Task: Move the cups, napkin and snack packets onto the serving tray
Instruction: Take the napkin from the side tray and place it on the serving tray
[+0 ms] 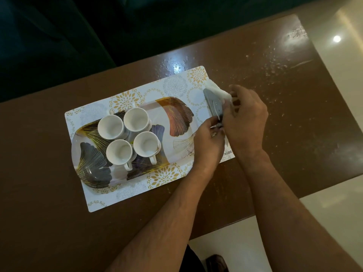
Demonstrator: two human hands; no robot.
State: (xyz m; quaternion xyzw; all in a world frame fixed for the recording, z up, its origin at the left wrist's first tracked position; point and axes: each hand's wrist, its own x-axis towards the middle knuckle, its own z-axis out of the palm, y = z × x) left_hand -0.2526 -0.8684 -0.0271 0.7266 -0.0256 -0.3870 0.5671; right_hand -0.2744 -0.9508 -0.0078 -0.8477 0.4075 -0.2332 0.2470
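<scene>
Several white cups stand upright in a cluster on the left half of the leaf-patterned serving tray. At the tray's right end my left hand and my right hand meet. Together they pinch a silver-grey snack packet, which is tilted on edge over the mat's right border. A white napkin is bunched behind the packet, against my right hand's fingertips. Whether the right hand grips the napkin too is unclear.
The tray sits on a white placemat with gold flower prints, on a glossy brown table. Crumbs speckle the table to the right. The table's right and near edges drop to a pale tiled floor. A dark sofa lies beyond.
</scene>
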